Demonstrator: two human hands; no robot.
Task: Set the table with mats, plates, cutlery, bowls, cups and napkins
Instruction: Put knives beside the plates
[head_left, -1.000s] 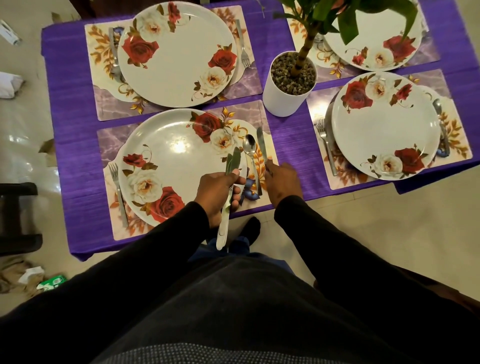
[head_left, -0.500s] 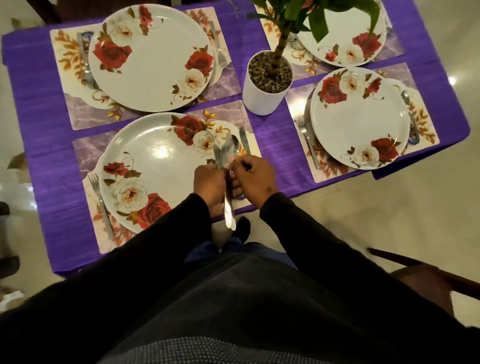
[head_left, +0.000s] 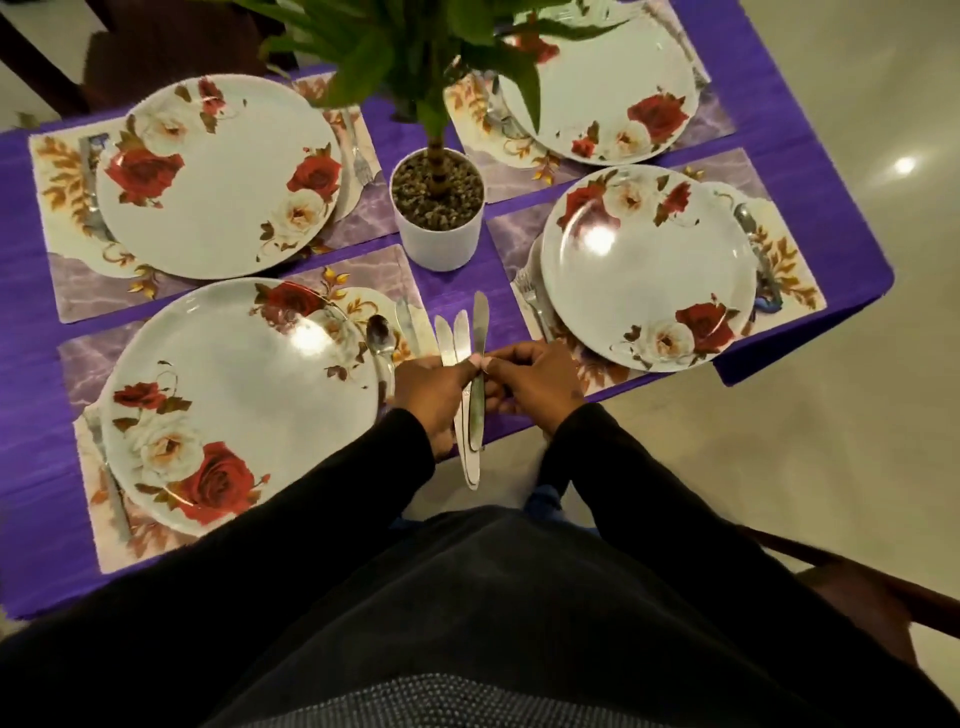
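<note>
My left hand (head_left: 434, 395) grips a small bunch of table knives (head_left: 453, 332), blades fanned away from me over the purple cloth. My right hand (head_left: 535, 379) pinches one knife (head_left: 479, 332) of the bunch at its middle; this knife stands further out than the others. Both hands are at the table's near edge, between the near-left plate (head_left: 234, 395) and the right plate (head_left: 644, 265). A spoon (head_left: 380, 338) and a knife (head_left: 406, 325) lie on the mat right of the near-left plate, a fork (head_left: 111, 483) on its left.
Two more rose-patterned plates sit on mats, far left (head_left: 218, 176) and far right (head_left: 597, 88). A white pot (head_left: 439, 239) with a leafy plant stands mid-table. A fork (head_left: 535, 306) lies left of the right plate, a spoon (head_left: 748, 228) on its right. A dark chair (head_left: 857, 587) is at my right.
My hands have shifted right from beside the near-left plate to the gap between the mats. My right hand now pinches one knife of the bunch, which sticks out further forward.
</note>
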